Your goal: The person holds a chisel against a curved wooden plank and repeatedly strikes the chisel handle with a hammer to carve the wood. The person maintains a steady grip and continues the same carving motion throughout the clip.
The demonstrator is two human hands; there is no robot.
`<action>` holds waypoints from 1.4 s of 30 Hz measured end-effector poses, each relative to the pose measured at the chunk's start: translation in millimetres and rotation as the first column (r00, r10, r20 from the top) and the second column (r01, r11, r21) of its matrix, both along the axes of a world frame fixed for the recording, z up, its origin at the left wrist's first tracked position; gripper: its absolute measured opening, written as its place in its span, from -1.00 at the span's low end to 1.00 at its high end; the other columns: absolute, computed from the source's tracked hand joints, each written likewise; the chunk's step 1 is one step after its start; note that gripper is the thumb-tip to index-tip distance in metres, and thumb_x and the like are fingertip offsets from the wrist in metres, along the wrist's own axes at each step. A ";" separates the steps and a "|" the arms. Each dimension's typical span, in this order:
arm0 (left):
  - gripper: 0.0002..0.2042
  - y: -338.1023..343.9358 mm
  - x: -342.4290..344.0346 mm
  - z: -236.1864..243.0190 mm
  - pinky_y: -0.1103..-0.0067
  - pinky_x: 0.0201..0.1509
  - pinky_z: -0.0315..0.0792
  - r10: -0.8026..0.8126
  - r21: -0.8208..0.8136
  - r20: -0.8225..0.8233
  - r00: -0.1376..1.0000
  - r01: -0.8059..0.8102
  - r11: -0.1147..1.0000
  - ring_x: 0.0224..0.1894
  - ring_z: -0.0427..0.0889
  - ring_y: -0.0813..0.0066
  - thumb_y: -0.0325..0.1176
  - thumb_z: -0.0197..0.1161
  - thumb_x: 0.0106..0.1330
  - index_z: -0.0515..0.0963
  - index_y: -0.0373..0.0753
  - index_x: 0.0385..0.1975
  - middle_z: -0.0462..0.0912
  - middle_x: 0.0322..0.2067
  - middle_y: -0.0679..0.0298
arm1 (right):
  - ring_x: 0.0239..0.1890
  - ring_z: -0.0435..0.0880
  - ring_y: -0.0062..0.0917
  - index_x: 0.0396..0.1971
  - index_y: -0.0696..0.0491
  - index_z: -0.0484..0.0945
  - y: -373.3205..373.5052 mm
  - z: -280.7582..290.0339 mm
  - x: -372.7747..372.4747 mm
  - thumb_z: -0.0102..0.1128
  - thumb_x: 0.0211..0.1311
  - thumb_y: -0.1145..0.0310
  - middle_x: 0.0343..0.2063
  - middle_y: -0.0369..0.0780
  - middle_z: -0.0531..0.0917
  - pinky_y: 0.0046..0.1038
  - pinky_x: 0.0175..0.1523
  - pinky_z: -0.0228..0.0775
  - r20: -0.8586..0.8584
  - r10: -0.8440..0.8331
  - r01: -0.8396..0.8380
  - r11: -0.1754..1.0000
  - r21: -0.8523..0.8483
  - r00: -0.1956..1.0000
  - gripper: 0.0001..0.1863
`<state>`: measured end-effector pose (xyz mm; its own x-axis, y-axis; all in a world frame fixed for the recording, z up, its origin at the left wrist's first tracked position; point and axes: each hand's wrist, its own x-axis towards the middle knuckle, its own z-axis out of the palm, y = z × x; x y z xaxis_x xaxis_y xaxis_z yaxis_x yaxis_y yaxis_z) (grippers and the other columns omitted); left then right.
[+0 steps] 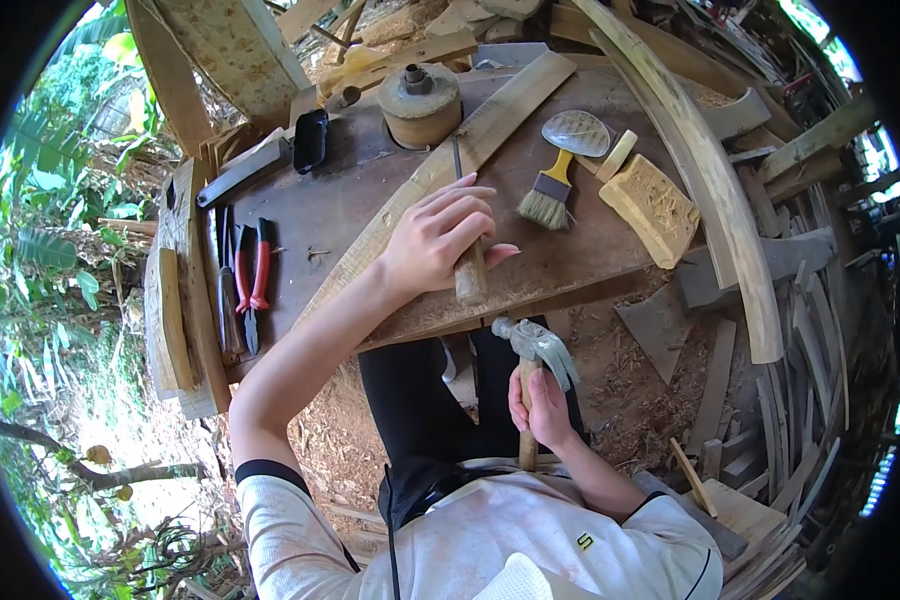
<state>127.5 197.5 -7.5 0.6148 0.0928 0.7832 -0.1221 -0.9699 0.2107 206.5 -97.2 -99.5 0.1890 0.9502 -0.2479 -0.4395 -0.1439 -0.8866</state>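
My left hand (440, 235) is wrapped around the wooden handle of a thin metal-shafted tool, which looks like a chisel (472, 280). Its shaft points away from me, and its far end lies against a long wooden plank (510, 110) set slantwise on the workbench (360, 185). Lower down, close to my lap, my right hand (544, 408) grips a claw hammer (537, 345) by its wooden handle. The hammer's head is up, just off the bench's near edge. To the right of my left hand lies a flat brush (548, 195) with a yellow-and-black handle.
Red-handled pliers (253, 285) lie at the bench's left. Farther back are a black tray (310, 140) and a round lidded pot (420, 108). On the right are a clear oval object (577, 132), a wooden block (652, 210) and a long curved timber (730, 210). Wood offcuts surround the bench.
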 end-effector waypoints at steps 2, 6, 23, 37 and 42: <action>-0.69 2.7 1.2 -1.6 0.18 0.15 0.67 -0.096 -0.037 0.066 0.993 0.099 0.994 -0.21 0.74 0.15 -0.44 0.58 0.10 0.45 -0.25 -0.48 0.57 -0.45 0.21 | -0.76 0.31 -0.75 -0.32 0.07 0.40 0.3 -0.6 -0.6 -0.15 0.62 -0.18 -0.70 -0.39 0.34 -0.63 -0.68 0.13 -0.001 0.009 -0.009 1.000 0.002 1.000 -0.44; -0.75 4.6 -4.0 -4.8 0.20 0.05 0.67 -0.191 -0.100 0.016 0.981 0.192 0.976 -0.35 0.65 0.18 -0.62 0.43 0.09 0.41 -0.26 -0.53 0.53 -0.49 0.22 | -0.76 0.31 -0.76 -0.31 0.07 0.40 0.4 -0.8 -2.3 -0.14 0.62 -0.19 -0.70 -0.39 0.34 -0.63 -0.68 0.14 0.003 0.014 -0.014 1.000 -0.016 1.000 -0.44; -0.78 8.3 -5.6 2.3 0.06 0.42 0.40 -0.273 -0.212 -0.057 0.960 0.256 0.943 -0.13 0.65 0.16 -0.56 0.40 0.14 0.43 -0.21 -0.55 0.49 -0.43 0.23 | -0.67 0.43 -0.71 -0.21 0.14 0.54 -15.7 -2.8 -0.6 0.07 0.54 0.01 -0.62 -0.34 0.51 -0.56 -0.56 0.21 0.305 0.046 -0.103 0.979 0.174 0.951 -0.57; -0.75 11.4 -7.9 3.0 0.12 0.31 0.47 -0.284 -0.260 -0.056 0.957 0.260 0.930 -0.27 0.60 0.19 -0.59 0.40 0.10 0.41 -0.21 -0.58 0.46 -0.50 0.26 | -0.69 0.51 -0.33 -0.37 0.06 0.57 38.1 55.0 33.6 0.34 0.25 0.01 -0.70 -0.26 0.42 -0.39 -0.52 0.31 0.747 -0.207 -0.267 0.846 0.461 0.632 -0.62; -0.72 8.1 -7.7 2.4 0.19 0.10 0.54 -0.257 -0.266 -0.039 0.966 0.238 0.934 -0.38 0.51 0.18 -0.70 0.36 0.04 0.36 -0.22 -0.59 0.42 -0.53 0.25 | -0.66 0.57 -0.34 -0.38 0.04 0.55 50.6 71.7 38.6 0.49 0.14 -0.04 -0.64 -0.27 0.49 -0.37 -0.54 0.36 0.820 -0.208 -0.412 0.783 0.466 0.533 -0.55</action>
<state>119.8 205.6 -5.1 0.6980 0.1220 0.7056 -0.3268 -0.8225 0.4655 245.1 -46.6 -27.8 -0.1073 0.8503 0.5153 0.4806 0.4981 -0.7218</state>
